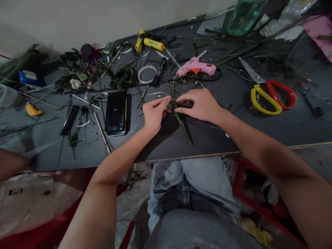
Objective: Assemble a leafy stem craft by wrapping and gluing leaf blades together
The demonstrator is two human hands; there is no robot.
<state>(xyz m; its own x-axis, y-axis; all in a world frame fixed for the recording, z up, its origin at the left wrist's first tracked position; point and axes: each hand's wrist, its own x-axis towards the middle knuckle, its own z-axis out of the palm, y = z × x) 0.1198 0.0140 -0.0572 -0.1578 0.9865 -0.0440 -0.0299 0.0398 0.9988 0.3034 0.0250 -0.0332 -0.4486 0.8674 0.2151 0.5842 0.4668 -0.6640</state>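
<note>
My left hand (153, 116) is closed, thumb pressed on forefinger, pinching a thin white wire (158, 93) whose free end curves out to the left. Fingertip to fingertip with it, my right hand (201, 105) pinches a small dark green leafy piece (174, 104). From this spot a long green leaf strip (184, 129) slants down toward the table's front edge. The fingers partly cover where wire and leaf meet, so I cannot tell how they are joined. Just beyond my hands lies a pink glue gun (197, 67).
Scissors (269, 97) with red and yellow handles lie right. A black phone (115, 112) is left, and a white wire coil (147, 74) farther back. Yellow tubes (154, 44), cut stems and a green bottle (245, 17) line the back. Another person's arm (11, 164) shows at far left.
</note>
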